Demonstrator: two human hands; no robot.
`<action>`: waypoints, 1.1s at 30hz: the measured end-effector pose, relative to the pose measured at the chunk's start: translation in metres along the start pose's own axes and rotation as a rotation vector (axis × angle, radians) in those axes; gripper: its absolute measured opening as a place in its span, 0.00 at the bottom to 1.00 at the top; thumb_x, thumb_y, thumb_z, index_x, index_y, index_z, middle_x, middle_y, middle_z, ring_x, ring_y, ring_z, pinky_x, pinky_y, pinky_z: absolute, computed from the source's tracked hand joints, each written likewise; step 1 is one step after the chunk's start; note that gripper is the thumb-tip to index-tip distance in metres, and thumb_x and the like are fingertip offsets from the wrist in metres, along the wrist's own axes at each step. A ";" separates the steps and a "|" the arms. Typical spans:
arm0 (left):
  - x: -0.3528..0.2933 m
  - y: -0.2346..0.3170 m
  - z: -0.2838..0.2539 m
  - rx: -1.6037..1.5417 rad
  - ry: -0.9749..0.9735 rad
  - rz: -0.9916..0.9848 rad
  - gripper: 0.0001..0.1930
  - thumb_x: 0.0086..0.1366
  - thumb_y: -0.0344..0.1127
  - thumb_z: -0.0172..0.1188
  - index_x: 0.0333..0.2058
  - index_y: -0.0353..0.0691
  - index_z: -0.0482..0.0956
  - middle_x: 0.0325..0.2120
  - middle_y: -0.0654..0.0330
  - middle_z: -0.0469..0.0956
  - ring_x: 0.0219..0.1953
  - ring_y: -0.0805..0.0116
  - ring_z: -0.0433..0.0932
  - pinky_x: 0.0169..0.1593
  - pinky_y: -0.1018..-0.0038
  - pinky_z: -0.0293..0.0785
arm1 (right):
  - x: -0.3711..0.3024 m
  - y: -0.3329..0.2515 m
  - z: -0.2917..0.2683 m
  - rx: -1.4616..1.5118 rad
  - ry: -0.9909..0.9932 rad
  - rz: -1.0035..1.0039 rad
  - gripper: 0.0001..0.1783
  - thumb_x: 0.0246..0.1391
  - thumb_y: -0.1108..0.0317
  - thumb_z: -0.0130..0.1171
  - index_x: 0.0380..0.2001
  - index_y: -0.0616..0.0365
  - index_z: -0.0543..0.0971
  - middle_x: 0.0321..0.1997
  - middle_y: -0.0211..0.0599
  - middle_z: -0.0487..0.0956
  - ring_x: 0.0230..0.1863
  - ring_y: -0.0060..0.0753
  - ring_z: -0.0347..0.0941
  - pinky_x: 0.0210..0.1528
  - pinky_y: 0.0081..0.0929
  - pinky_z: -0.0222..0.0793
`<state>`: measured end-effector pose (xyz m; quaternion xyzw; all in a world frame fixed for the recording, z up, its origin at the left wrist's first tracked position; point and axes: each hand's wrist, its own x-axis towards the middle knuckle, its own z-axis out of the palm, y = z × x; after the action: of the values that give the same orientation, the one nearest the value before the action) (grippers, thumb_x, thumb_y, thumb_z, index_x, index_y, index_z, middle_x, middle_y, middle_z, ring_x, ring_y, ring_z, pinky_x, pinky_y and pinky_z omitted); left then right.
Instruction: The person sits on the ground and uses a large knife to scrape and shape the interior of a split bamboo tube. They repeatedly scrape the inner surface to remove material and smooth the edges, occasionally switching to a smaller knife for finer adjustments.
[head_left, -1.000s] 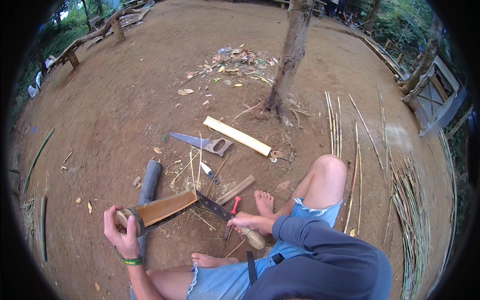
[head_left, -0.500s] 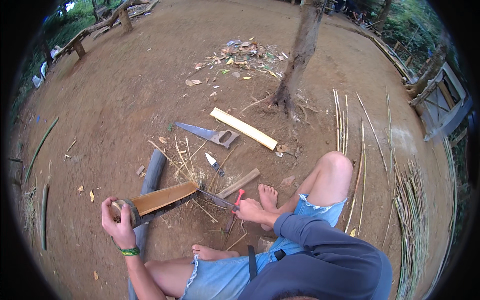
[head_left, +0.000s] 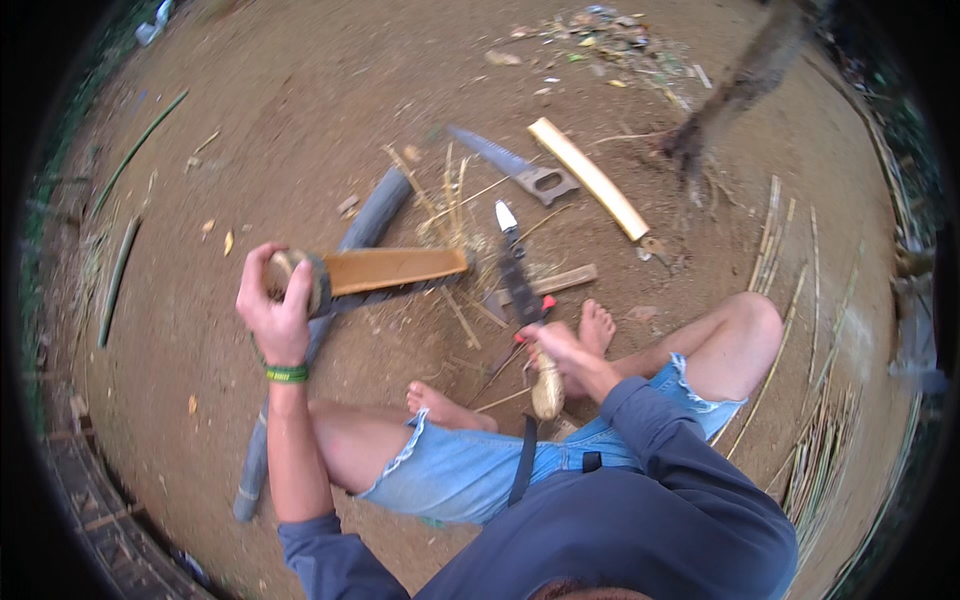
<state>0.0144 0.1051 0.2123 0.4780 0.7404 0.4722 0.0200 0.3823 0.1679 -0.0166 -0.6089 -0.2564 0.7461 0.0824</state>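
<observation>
Orange-brown on its inner face, a split bamboo section (head_left: 400,266) stretched across the left of centre in the frame, its round closed end to the left and its open end near the middle. The left hand (head_left: 275,308) was wrapped around that closed end, fingers and thumb curled over the rim. Just right of centre, the right hand (head_left: 558,348) was closed around the pale handle of a machete (head_left: 516,286), whose dark blade pointed up the frame, apart from the bamboo's open end. Behind the section, as seen from above, ran a dark pole (head_left: 376,212); whether the two touched could not be told. A small knife (head_left: 506,218) lay by the machete's tip, which was blurred. Higher up, a handsaw (head_left: 545,184) rested on the soil beside a pale yellow strip (head_left: 588,180). Thin sticks (head_left: 815,455) were bunched at the lower right, and a tree trunk (head_left: 745,85) rose at the upper right.
</observation>
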 end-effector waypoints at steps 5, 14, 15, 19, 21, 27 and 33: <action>0.002 -0.001 -0.007 -0.035 0.001 0.020 0.17 0.58 0.37 0.68 0.42 0.35 0.80 0.31 0.58 0.81 0.35 0.67 0.79 0.44 0.70 0.75 | -0.004 -0.033 -0.027 -0.330 0.260 -0.169 0.18 0.61 0.55 0.66 0.26 0.58 0.79 0.19 0.31 0.78 0.18 0.27 0.76 0.17 0.26 0.73; 0.016 -0.003 -0.012 -0.170 -0.252 0.173 0.21 0.53 0.39 0.68 0.43 0.33 0.78 0.38 0.56 0.80 0.42 0.63 0.79 0.50 0.69 0.73 | -0.005 -0.016 -0.004 -0.097 -0.087 -0.244 0.19 0.61 0.54 0.69 0.39 0.58 0.78 0.26 0.29 0.78 0.21 0.22 0.74 0.23 0.22 0.73; 0.016 -0.003 -0.013 -0.186 -0.262 0.156 0.21 0.53 0.39 0.68 0.44 0.33 0.78 0.38 0.56 0.79 0.42 0.64 0.79 0.50 0.70 0.73 | -0.004 -0.012 -0.004 -0.125 -0.075 -0.251 0.18 0.61 0.54 0.69 0.38 0.58 0.78 0.26 0.29 0.78 0.20 0.21 0.74 0.23 0.22 0.73; 0.012 -0.008 -0.017 -0.193 -0.237 0.054 0.20 0.57 0.39 0.66 0.44 0.34 0.78 0.36 0.59 0.78 0.39 0.69 0.76 0.46 0.72 0.72 | -0.020 -0.015 0.013 -0.148 0.026 -0.270 0.18 0.64 0.52 0.66 0.36 0.58 0.79 0.24 0.26 0.77 0.20 0.20 0.73 0.23 0.22 0.71; 0.008 -0.013 -0.018 -0.187 -0.184 -0.023 0.17 0.59 0.38 0.65 0.44 0.34 0.78 0.34 0.61 0.78 0.37 0.71 0.75 0.44 0.73 0.71 | -0.035 -0.021 0.026 -0.147 0.084 -0.336 0.18 0.65 0.51 0.64 0.36 0.57 0.79 0.22 0.26 0.76 0.19 0.19 0.71 0.22 0.22 0.69; 0.005 0.000 -0.011 -0.041 -0.076 -0.094 0.13 0.66 0.39 0.64 0.43 0.35 0.80 0.31 0.61 0.78 0.33 0.71 0.75 0.40 0.72 0.71 | -0.080 -0.032 0.046 -0.494 0.090 -0.733 0.18 0.61 0.57 0.65 0.40 0.64 0.81 0.20 0.36 0.78 0.20 0.22 0.72 0.24 0.28 0.66; -0.001 0.043 0.018 0.216 0.031 -0.039 0.18 0.69 0.48 0.62 0.43 0.36 0.79 0.37 0.48 0.80 0.39 0.50 0.81 0.44 0.61 0.74 | -0.107 -0.010 0.072 -0.577 0.046 -0.772 0.16 0.58 0.62 0.66 0.41 0.66 0.81 0.21 0.31 0.74 0.24 0.16 0.64 0.26 0.26 0.63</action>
<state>0.0534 0.1215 0.2331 0.4555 0.7963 0.3965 -0.0340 0.3381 0.1092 0.0900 -0.4833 -0.6584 0.5459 0.1867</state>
